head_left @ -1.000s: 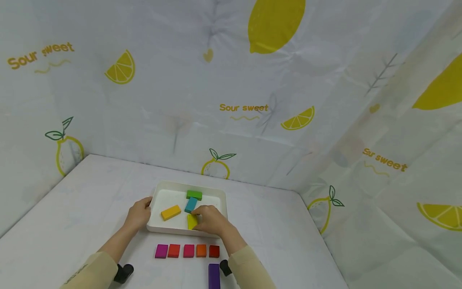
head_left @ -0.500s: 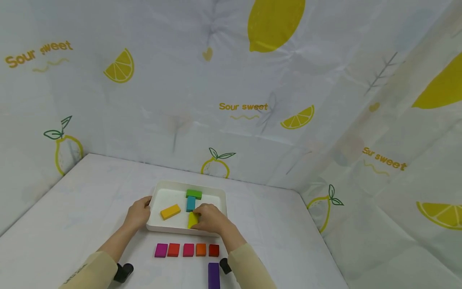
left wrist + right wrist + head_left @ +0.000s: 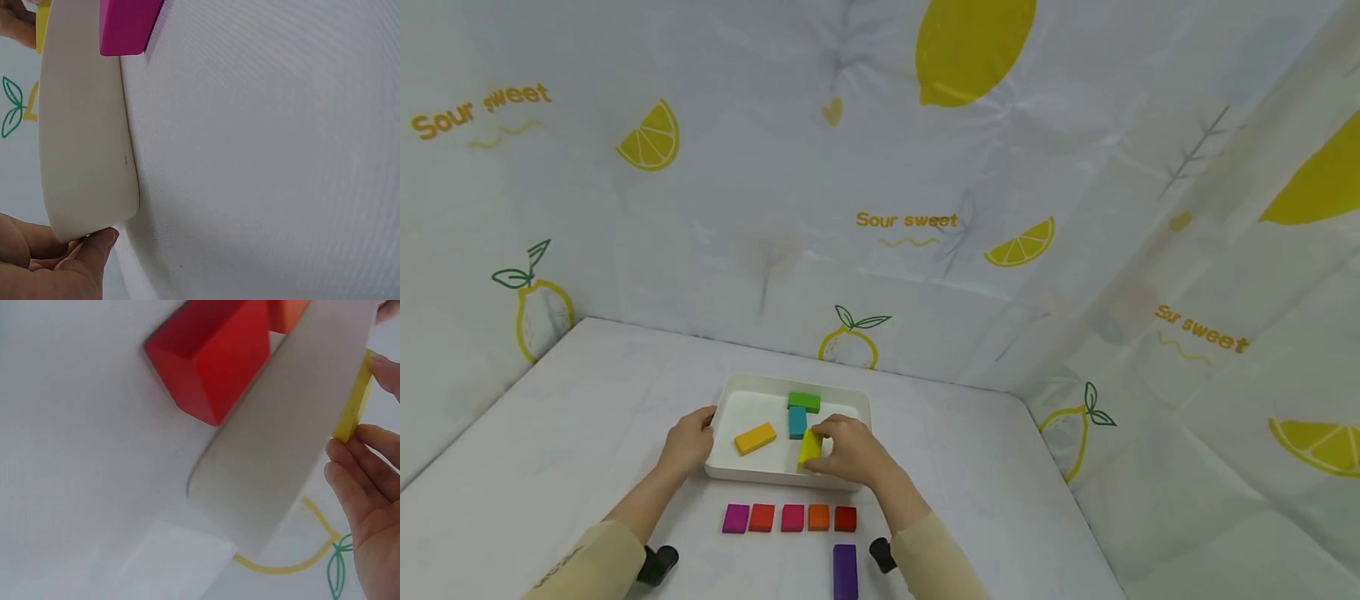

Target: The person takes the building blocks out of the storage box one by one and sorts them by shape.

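A white tray [image 3: 775,478] lies on the table. At its left side my left hand [image 3: 687,442] holds the wall, the thumb [image 3: 103,240] against the outside near a corner. Over the tray's front right part, my right hand [image 3: 853,452] pinches a yellow block [image 3: 810,447] by its ends between thumb and fingers. In the right wrist view the yellow block [image 3: 355,403] shows just beyond the tray's rim. Inside the tray, a teal block [image 3: 797,422] stands end-on to a green block [image 3: 804,402], and an amber block [image 3: 756,438] lies slantwise at left.
In front of the tray runs a row of several blocks, from magenta [image 3: 735,518] through pink [image 3: 792,517] to dark red [image 3: 846,518]. A long purple block [image 3: 845,571] lies nearer. Behind the table hangs a lemon-print sheet [image 3: 722,208].
The teal block has turned from slanted to straight against the green one. My right hand has then shifted slightly right and away from the teal block with the yellow block. My left hand stays put.
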{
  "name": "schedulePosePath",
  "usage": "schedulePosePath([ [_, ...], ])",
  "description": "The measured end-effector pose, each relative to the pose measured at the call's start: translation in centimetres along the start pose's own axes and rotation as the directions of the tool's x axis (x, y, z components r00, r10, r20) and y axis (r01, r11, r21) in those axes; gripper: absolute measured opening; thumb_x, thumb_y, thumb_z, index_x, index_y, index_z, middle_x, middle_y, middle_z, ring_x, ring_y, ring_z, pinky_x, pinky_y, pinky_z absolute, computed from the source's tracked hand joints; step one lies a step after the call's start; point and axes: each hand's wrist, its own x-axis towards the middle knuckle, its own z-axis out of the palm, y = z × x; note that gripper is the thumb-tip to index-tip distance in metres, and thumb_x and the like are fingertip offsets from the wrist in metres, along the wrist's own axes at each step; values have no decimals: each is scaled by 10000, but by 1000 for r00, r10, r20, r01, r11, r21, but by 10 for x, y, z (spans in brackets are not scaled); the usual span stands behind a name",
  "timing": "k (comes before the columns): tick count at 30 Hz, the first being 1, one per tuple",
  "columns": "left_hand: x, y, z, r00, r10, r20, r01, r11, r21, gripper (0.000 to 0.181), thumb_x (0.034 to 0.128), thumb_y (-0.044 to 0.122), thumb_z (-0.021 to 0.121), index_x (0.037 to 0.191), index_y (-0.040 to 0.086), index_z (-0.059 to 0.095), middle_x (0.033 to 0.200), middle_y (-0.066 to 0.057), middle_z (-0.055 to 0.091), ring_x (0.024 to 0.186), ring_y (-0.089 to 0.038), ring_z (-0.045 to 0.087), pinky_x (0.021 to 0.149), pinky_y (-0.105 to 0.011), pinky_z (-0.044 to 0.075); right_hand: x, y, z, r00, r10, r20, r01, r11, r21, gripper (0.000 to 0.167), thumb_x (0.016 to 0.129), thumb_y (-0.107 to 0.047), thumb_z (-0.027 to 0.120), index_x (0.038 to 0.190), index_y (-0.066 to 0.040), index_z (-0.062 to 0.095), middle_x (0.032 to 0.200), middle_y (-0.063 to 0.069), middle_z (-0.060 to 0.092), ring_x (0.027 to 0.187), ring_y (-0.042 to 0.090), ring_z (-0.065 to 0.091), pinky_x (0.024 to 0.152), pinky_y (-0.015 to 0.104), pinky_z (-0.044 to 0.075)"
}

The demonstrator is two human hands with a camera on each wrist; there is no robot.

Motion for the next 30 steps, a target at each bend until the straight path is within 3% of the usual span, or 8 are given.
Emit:
schedulePosePath([
  [9,0,1,-1,1000,-7,-4,7,1000,5,481,999,5,312,1457,-139,335,1459,-363,419,1398,-522,362,1139,-606,357,-30,-15,-16,999,-46,-8,46,999,10,524,817,-382,794,1262,-133,677,1207,-3,696,1097,152,653,950,255,580],
  [16,-1,1,-1,1000,-24,2,24,1000,-10,487,999,10,305,1462,-139,324,1471,-360,406,1407,-518,350,1144,-598,354,-53,-29,-17,995,-91,47,91,996,-13,542,804,-421,796,1269,-172,670,1230,-31,678,1113,119,647,950,235,575],
  [21,-1,0,0,1000,-30,3,30,1000,-7,486,1004,12,303,1468,-130,321,1477,-355,401,1413,-516,340,1150,-598,345,-69,-37,-13,987,-115,110,118,993,-27,542,790,-446,802,1256,-197,679,1214,-54,689,1061,59,639,911,176,571],
  [26,0,0,0,1000,-23,-2,23,1000,5,485,1002,13,312,1465,-130,328,1472,-356,411,1405,-515,360,1143,-598,355,-83,-38,-8,979,-106,175,106,994,9,509,785,-450,808,1225,-223,693,1185,-65,694,884,-20,605,775,80,544],
  [30,1,0,0,1000,-15,-10,15,1000,11,485,997,12,318,1458,-134,337,1461,-359,424,1390,-516,385,1136,-602,363,-91,-37,-4,977,-78,198,82,997,-10,501,774,-466,811,1211,-247,700,1131,-102,694,886,-37,587,784,84,543],
])
